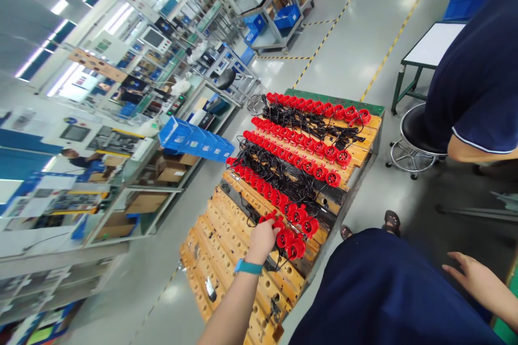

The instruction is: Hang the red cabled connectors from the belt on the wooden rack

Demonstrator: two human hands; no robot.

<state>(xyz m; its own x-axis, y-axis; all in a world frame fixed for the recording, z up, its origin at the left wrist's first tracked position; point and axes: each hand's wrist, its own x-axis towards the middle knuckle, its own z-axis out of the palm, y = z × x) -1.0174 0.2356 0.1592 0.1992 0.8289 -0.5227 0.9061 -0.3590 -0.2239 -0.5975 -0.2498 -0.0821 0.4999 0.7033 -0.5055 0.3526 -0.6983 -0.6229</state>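
Curling its fingers (270,222) around a red round part (278,223) at the near end of the nearest row, the left hand (263,238) seems mid-pick from the wooden pegboard rack (226,242), needing a clean lift free of tangled black cords (283,172), while the right hand (471,276) rests spread and idle.

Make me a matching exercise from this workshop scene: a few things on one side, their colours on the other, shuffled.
Things:
1. round parts in rows on the wooden rack
2. wristband on the left hand, which touches the nearest round parts
3. stool seat
4. storage bins on the bench

Colours:
A. black
B. red
C. blue
D. teal

Pairs: 1-B, 2-D, 3-A, 4-C

The right hand rests open, apart from the rack.
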